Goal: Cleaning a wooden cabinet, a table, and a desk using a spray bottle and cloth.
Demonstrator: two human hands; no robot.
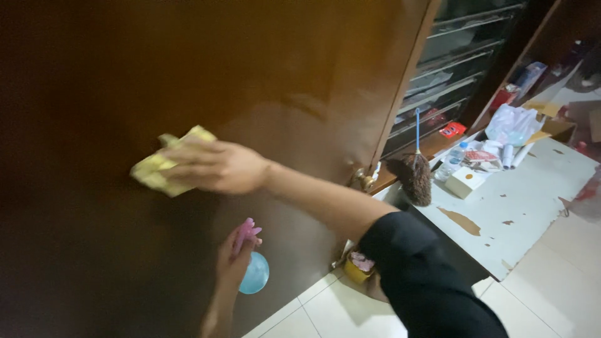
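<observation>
Yellow cloth (164,166) lies bunched under the right hand (216,168), whose fingers are spread flat over it and press it against the dark brown wooden door (263,69). The left hand (235,263) is lower down, closed around a spray bottle (251,266) with a pale blue body and a pink trigger top, held close to the door. The two hands are well apart, one above the other.

To wipe this panel well, I judge that the cloth should stay flat under the palm rather than in a lump, with even pressure and overlapping strokes, so no streaks show on the glossy wood. The bottle is best kept pointing away from the cloth hand and upright.

Beside the door's edge a brass handle (363,180) sticks out, and a feather duster (414,175) with a blue stick leans just past it. A worn white table (532,200) with chipped paint carries a small water bottle (452,161), a box and loose papers. On the tiled floor (338,313) by the door stands a small yellow cup (358,268).
</observation>
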